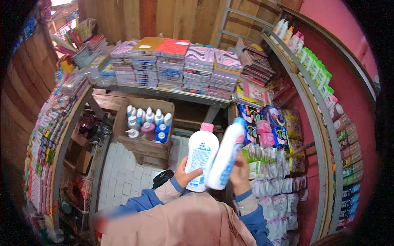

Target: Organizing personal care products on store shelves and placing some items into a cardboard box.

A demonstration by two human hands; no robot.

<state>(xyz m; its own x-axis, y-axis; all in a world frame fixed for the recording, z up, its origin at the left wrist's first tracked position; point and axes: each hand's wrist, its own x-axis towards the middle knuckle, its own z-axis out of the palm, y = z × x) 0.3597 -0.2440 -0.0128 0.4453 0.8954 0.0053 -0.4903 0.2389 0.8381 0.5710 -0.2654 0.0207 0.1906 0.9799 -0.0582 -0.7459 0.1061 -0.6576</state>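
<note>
Mid-air, left fingers (195, 174) grip a white pink-capped plastic bottle (202, 153), right fingers (239, 165) a white blue-capped one (226, 153), neither set down yet.

Smooth, hard white plastic fills my left hand (186, 175): a bottle (200, 158) with a glossy skin and a plastic pink cap (207, 127). My right hand (240, 171) has another slick plastic bottle (225, 156), blurred. My sleeves (141, 199) are soft, matt cloth. Around me: a dull cardboard box (132, 144), a rough wooden wall (186, 18), shiny plastic packets (280, 137), glossy-covered books (172, 47), and smooth pale floor tiles (117, 176).
</note>
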